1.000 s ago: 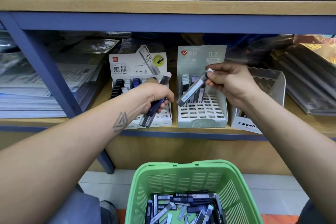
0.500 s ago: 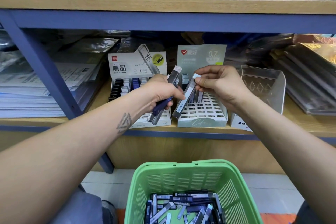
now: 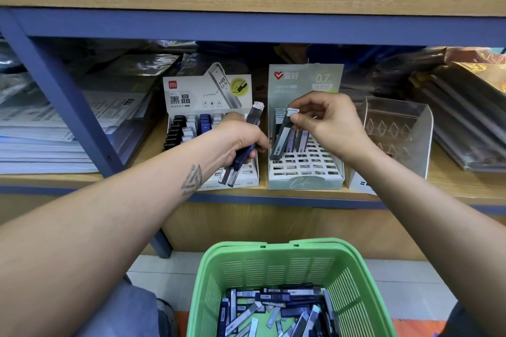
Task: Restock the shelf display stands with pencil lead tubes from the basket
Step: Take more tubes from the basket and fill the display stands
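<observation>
Head view, near to far. Green basket (image 3: 290,260) at 6 o'clock, bottom of frame, w/ a loose pile of lead tubes (image 3: 273,306) in it, plenty left, so restock is approx mid-way at best.

Left hand (image 3: 241,142) just left of centre, fingers wrapped round a bundle of spare tubes (image 3: 232,172), ends sticking out at 12 and 6 of the fist; it hovers over the white 0.5 stand (image 3: 241,183).

Right hand (image 3: 325,123) at 1 o'clock of the left, thumb + fingertips pinching the pale cap of one tube (image 3: 282,139). Tube is tilted, lower end down at the grid of the grey-green 0.7 stand (image 3: 306,180); can't tell if it's seated in a slot yet. A few tubes already stand in the back rows.

Step in hand: slotting this tube into the 0.7 stand. Next move prob needs tube brought upright over a free slot, pushed down, pinch released, then a fresh one taken from the left-hand bundle.

Clear acrylic holder (image 3: 397,134) at 3 o'clock of the stand.
</observation>
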Demonstrator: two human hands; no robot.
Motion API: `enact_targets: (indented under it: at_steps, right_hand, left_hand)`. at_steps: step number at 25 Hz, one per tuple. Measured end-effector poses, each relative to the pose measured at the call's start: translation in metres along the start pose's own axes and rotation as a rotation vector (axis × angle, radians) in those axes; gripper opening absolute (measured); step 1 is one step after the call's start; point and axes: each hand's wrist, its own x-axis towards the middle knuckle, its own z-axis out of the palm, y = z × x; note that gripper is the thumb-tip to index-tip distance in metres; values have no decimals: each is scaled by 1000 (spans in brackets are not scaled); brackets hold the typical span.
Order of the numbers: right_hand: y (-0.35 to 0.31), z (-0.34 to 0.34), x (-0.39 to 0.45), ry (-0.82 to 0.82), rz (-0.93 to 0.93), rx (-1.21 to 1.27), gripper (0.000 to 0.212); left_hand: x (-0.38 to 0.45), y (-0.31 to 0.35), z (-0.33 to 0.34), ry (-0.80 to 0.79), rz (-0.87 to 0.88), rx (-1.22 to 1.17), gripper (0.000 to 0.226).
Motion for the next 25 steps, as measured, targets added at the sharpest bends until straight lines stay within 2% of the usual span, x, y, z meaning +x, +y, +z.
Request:
enact_targets:
  at_steps: [9,11,14,19,25]
  right_hand:
    - [1,-4,0,-43,-4,-37,19]
    - [4,1,-3,-64,-54,-159,14]
    - [7,10,-2,-24,-201,-359,22]
    - [8,10,-3,18,-249,-407,19]
    - [10,11,-6,-91,-339,-582,24]
  left_hand:
    - [2,-2,1,20,1,16,21]
    - [2,-3,2,12,-7,25,20]
    - [3,-3,3,3,-3,30,21]
    - [0,-2,1,-3,-14,37,18]
    - [-2,-3,1,-18,-19,44,16]
